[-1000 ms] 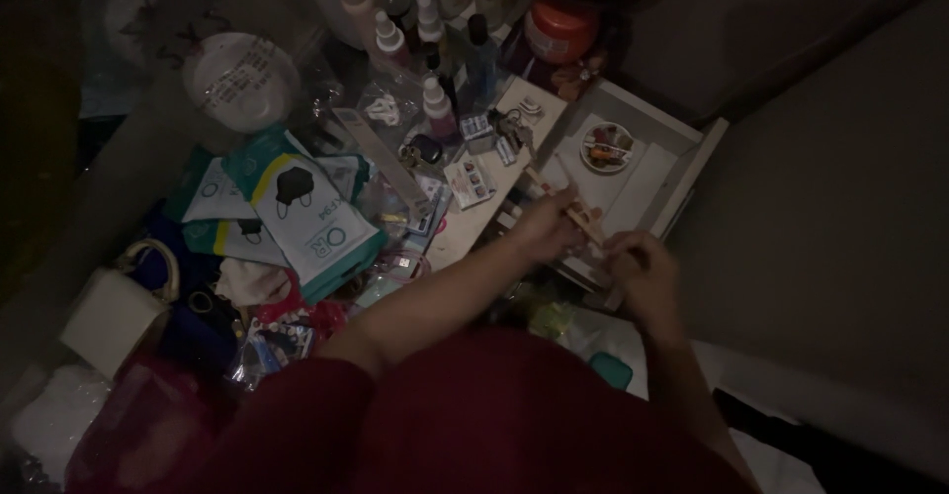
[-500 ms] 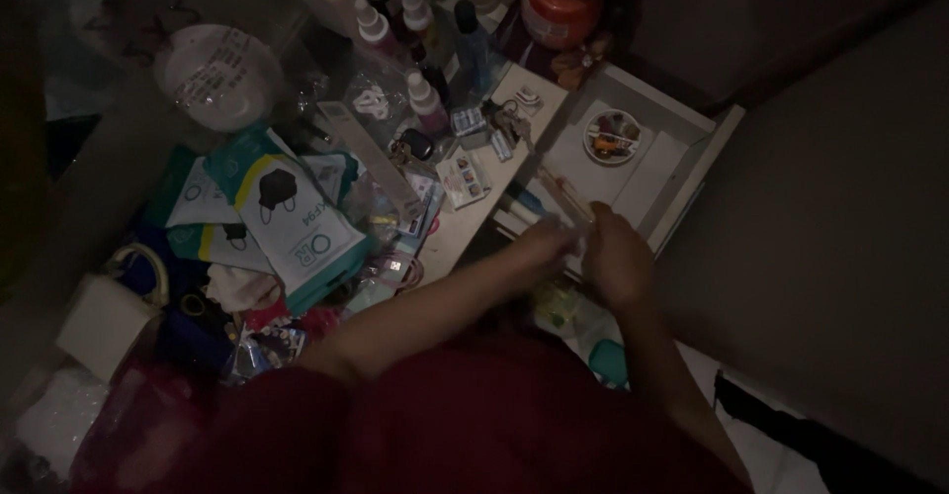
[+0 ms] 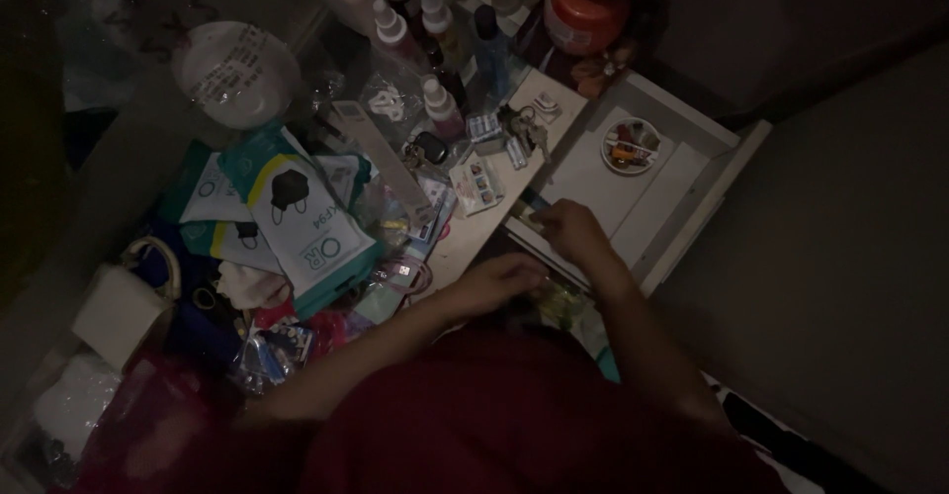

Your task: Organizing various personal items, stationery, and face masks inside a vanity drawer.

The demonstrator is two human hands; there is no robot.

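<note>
white drawer (image 3: 682,182): right hand (image 3: 571,232) at its near edge.

Inside the open white drawer (image 3: 682,192) the flat bottom lies bare for my hand except for the small round dish (image 3: 630,145) at its far end, while left of the drawer the bench (image 3: 473,229) is crowded with keys (image 3: 524,130), spray bottles (image 3: 440,108) and mask packets (image 3: 306,227).
</note>
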